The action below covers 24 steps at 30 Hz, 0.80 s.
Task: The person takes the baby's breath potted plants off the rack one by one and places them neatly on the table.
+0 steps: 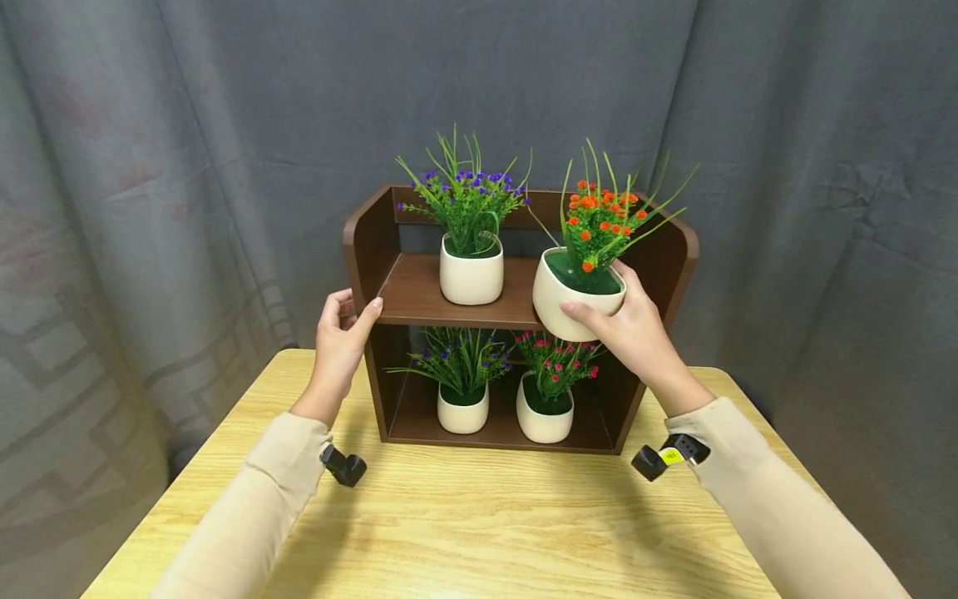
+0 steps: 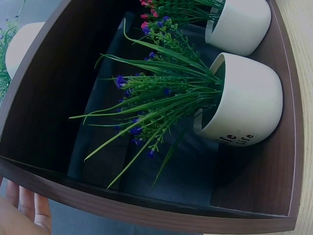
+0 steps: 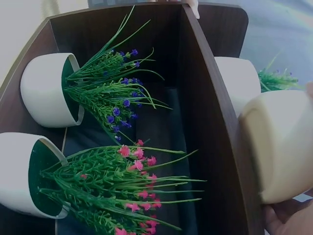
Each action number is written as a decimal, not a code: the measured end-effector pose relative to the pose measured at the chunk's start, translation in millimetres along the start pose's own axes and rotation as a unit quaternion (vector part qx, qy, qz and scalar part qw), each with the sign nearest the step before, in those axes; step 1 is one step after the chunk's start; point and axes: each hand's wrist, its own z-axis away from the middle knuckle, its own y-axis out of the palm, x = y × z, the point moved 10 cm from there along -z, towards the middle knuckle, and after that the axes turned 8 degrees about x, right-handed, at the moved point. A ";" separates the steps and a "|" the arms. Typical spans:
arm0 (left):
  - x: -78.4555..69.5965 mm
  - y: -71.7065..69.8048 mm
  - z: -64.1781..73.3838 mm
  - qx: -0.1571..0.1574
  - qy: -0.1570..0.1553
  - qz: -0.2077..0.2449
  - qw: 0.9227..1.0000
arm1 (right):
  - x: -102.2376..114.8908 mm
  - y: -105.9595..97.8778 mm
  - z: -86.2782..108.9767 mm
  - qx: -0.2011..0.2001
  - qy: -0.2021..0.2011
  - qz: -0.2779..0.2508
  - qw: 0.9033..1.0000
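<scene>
My right hand (image 1: 636,329) grips a white pot of orange artificial flowers (image 1: 572,299), thumb on the near side and fingers behind. The pot tilts slightly at the front edge of the upper board of a brown wooden shelf (image 1: 419,312); in the right wrist view its white base (image 3: 283,147) shows beside that board. My left hand (image 1: 340,337) holds the shelf's left side panel, thumb on the front edge and fingers around the outside. A white pot of purple flowers (image 1: 471,274) stands on the upper board, left of the orange one.
On the lower board stand a white pot with purple flowers (image 1: 462,412) and one with pink flowers (image 1: 545,420). The shelf rests on a light wooden table (image 1: 479,516). Grey curtains (image 1: 299,100) hang behind and at both sides.
</scene>
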 end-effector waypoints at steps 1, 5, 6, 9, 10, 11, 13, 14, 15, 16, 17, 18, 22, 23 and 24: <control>0.1 -0.1 0.0 0.000 0.000 0.000 1.000 | 1.1 -1.0 1.9 0.000 -0.002 0.000 1.000; -0.6 -0.3 0.0 -0.003 0.003 0.005 1.000 | 3.5 -5.9 9.9 -0.002 -0.005 0.005 1.000; -0.9 -0.3 0.1 -0.004 0.004 0.006 1.000 | 3.9 -7.3 12.3 -0.003 -0.004 0.010 1.000; -1.2 0.3 0.2 -0.004 0.004 0.006 1.000 | 3.2 -11.3 20.0 -0.007 0.000 0.027 1.000; -1.3 0.6 0.3 -0.003 0.003 0.006 1.000 | 3.1 -12.1 22.4 -0.008 0.000 0.033 0.999; -1.5 0.8 0.4 -0.003 0.003 0.006 1.000 | 3.3 -12.7 24.9 -0.008 0.002 0.038 0.999; -1.5 1.0 0.2 -0.003 0.004 0.007 1.000 | 3.1 -13.3 29.3 -0.006 0.001 0.050 0.999; -1.3 1.1 0.0 -0.002 0.004 0.006 1.000 | 3.2 -13.5 31.5 -0.006 0.000 0.056 0.998; -1.0 1.2 -0.4 -0.002 0.004 0.006 1.000 | 3.9 -13.9 33.7 -0.005 -0.002 0.061 0.998; -0.9 1.0 -0.7 -0.003 0.005 0.006 1.000 | 4.4 -14.1 35.9 -0.004 -0.004 0.065 0.998; -1.1 0.7 -0.8 -0.004 0.006 0.007 1.000 | 4.6 -14.2 38.0 -0.003 -0.004 0.069 0.998; -0.7 0.3 -1.0 -0.005 0.007 0.007 1.000 | 4.6 -14.4 40.1 -0.002 -0.005 0.072 0.997; -0.2 -0.8 -1.3 -0.008 0.005 0.010 1.000 | 3.4 -17.6 49.4 -0.004 -0.001 0.076 0.997; -0.5 -0.7 -1.1 -0.008 0.002 0.010 1.000 | 2.6 -18.8 51.8 -0.004 0.002 0.077 0.997; -4.0 0.3 0.8 -0.007 0.000 0.008 1.000 | 1.8 -20.2 54.4 -0.005 0.004 0.076 0.997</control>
